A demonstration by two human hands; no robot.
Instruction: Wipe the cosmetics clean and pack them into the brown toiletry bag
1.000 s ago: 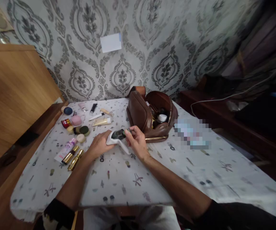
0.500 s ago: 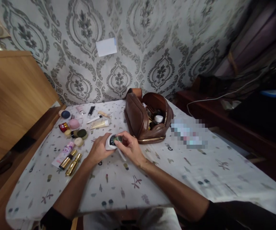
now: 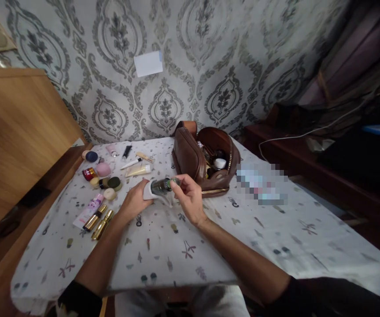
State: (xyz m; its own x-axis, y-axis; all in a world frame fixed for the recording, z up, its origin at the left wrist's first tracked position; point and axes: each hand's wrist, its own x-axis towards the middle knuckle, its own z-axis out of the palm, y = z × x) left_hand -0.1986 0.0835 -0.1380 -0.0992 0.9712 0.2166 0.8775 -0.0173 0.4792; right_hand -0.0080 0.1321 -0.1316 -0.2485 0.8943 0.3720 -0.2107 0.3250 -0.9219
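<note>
My left hand (image 3: 134, 200) is closed around a small white box (image 3: 148, 192), above the middle of the table. Out of the box's end sticks a dark green glass bottle (image 3: 159, 187). The fingers of my right hand (image 3: 191, 200) pinch the bottle's top end. A loose white flap of the box hangs below the bottle. Just behind my right hand stands a brown leather bag (image 3: 190, 154), unzipped, with a white-lidded jar (image 3: 219, 164) and other small items inside. The lower part of the bottle is hidden in the box.
Left on the patterned tablecloth (image 3: 163, 251) lie gold tubes (image 3: 102, 224), a pink tube (image 3: 90, 209), a pink sponge (image 3: 103, 169), several small jars and a cream tube (image 3: 138, 170). A blurred-out item (image 3: 259, 182) lies right of the bag. A wooden panel (image 3: 21, 132) borders the left side.
My right hand has drawn the green bottle rightward, partly out of the white box, so more of its glass shows. My left hand keeps its hold on the box.
</note>
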